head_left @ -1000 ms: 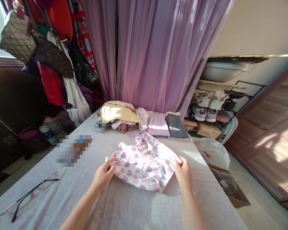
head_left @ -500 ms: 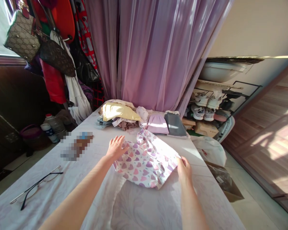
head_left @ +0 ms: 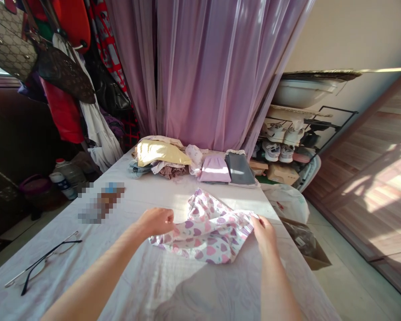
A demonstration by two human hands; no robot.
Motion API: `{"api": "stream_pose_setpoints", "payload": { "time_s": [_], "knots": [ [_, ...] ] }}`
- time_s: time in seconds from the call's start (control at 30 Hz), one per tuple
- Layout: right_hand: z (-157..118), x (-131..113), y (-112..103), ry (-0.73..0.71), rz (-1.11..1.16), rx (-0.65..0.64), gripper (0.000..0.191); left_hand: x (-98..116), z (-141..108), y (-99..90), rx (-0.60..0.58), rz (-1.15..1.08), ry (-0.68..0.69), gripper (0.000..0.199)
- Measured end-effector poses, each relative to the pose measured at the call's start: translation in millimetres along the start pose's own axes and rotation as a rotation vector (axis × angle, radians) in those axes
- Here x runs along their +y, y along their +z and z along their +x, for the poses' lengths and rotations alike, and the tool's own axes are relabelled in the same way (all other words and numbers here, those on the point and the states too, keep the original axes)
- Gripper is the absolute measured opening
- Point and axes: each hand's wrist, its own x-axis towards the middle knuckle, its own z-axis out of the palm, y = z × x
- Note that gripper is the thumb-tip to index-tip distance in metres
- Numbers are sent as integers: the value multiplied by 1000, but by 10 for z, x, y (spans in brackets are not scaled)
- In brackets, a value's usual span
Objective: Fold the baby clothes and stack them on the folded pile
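Pinching the edge of a heart-print garment [head_left: 210, 236] in the right hand [head_left: 263, 236], fingers pressed together; left hand [head_left: 155, 223] curled at the opposite edge, grip unclear.

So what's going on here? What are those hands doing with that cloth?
A person is handling a white garment with pink and purple hearts on a pale covered table. Their right hand pinches one edge; their left hand is at the other, maybe gripping. Farther along lie a folded lilac garment and a folded grey garment.
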Motion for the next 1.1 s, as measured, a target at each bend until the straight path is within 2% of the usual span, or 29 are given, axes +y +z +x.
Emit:
{"api": "stream_pose_setpoints", "payload": {
  "time_s": [0.1, 0.2, 0.3, 0.4, 0.5, 0.63, 0.73, 0.83, 0.93, 1.03, 1.1],
  "knots": [
    [-75, -22, 48, 46, 23, -15, 55, 117, 271, -78, 55, -63, -55, 30],
    [-142, -18, 62, 44, 27, 13, 58, 308, 538, -43, 67, -111, -86, 40],
    [-133, 2, 14, 29, 20, 6, 57, 478, 694, 57, 10, -104, -75, 38],
    [-49, 21, -63, 49, 8, 29, 55, 500, 755, 124, -6, -107, -98, 25],
    [51, 28, -119, 91, -17, 50, 57, 344, 773, 117, 25, -151, -136, 11],
    [94, -15, -98, 62, -113, -47, 53, 7, 784, 72, 66, -310, -192, 6],
    [53, -105, -21, 38, -145, -88, 50, -217, 808, 70, 101, -485, -254, 17],
    [11, -244, 63, 5, -146, -117, 49, -379, 861, 58, 186, -635, -316, 28],
    [-15, -420, 132, -46, -168, -81, 51, -496, 920, 11, 292, -745, -363, 34],
    [-113, -617, 221, -137, -177, -41, 53, -586, 925, -16, 357, -853, -380, 39],
    [-281, -751, 311, -234, -157, -99, 43, -634, 880, 9, 357, -937, -378, 42]
  ]
}}
